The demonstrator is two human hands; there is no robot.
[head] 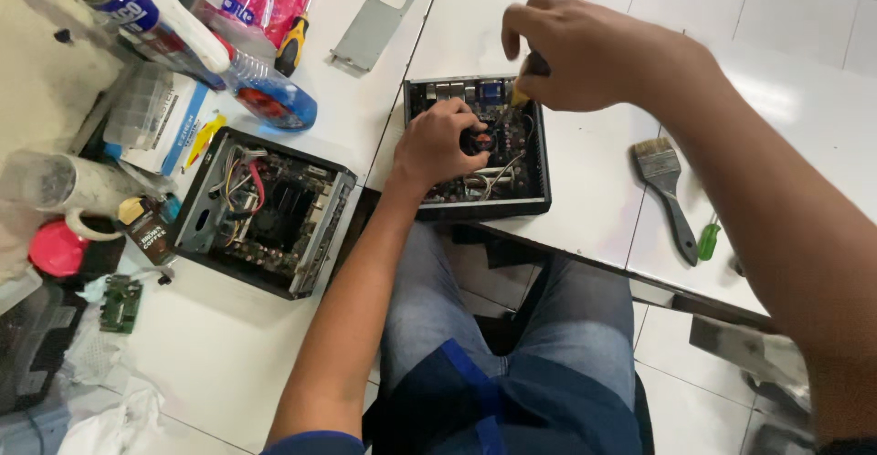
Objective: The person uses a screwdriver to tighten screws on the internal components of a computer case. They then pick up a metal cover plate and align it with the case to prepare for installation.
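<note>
A person seated at a white table (585,208) works inside a small open computer case (477,147) lying at the table's near edge, just above the knees. The left hand (437,142) rests inside the case, fingers curled narrow around a round black part, seemingly a small fan, on the circuit board. The right hand (585,53) is closed around a screwdriver with a yellow and black handle (528,79), its tip pointing down into the case.

The lid is already off and the board lies bare; the work inside looks mid-way, with the case not yet closed.

A second open case (263,210) sits well to the left, also uncovered, wires showing. That makes two cases. Right of the work lie one paintbrush (667,190) and one green-handled screwdriver (708,240). Farther back lie another yellow-handled screwdriver (292,44), making three screwdrivers, and one grey metal bracket (376,16).
</note>
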